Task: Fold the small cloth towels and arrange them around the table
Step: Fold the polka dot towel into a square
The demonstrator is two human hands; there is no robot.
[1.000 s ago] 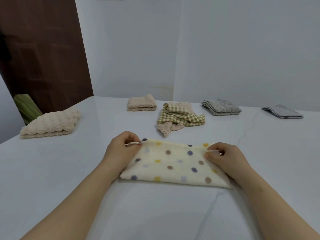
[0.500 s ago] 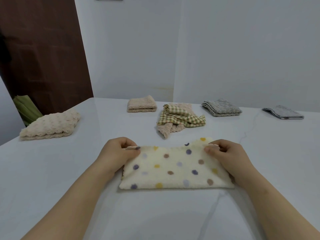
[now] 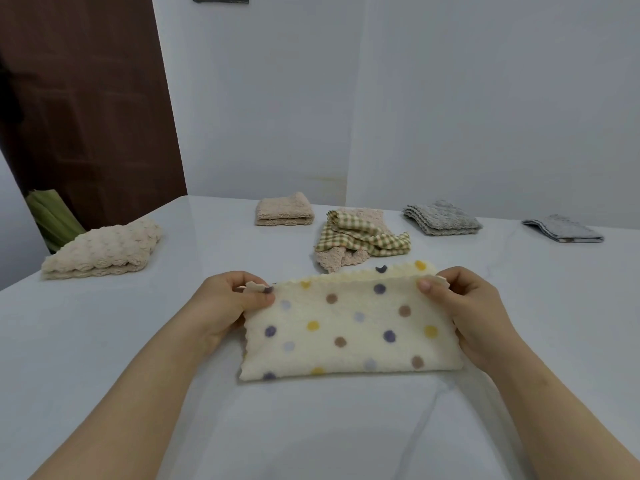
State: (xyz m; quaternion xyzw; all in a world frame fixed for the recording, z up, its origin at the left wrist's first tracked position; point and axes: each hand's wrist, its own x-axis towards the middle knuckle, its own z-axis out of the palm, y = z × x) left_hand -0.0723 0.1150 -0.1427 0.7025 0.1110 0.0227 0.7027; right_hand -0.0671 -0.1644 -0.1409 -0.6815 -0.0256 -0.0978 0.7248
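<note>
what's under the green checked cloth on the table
Pinkish fluffy fabric pokes out under the checked cloth at its near and far edges; the rest is covered.

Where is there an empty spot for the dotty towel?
Bare table lies in front of the bumpy cream towel, left of the left hand, and in front of the flat grey towel, right of the right hand. The far row is crowded, especially the checked towel by the dotty towel.

dotted towel (image 3: 349,334): 1 | other towels (image 3: 100,249) (image 3: 284,209) (image 3: 363,233) (image 3: 441,218) (image 3: 562,230): 5 | hands (image 3: 225,303) (image 3: 474,306): 2 | table (image 3: 104,341): 1
</note>
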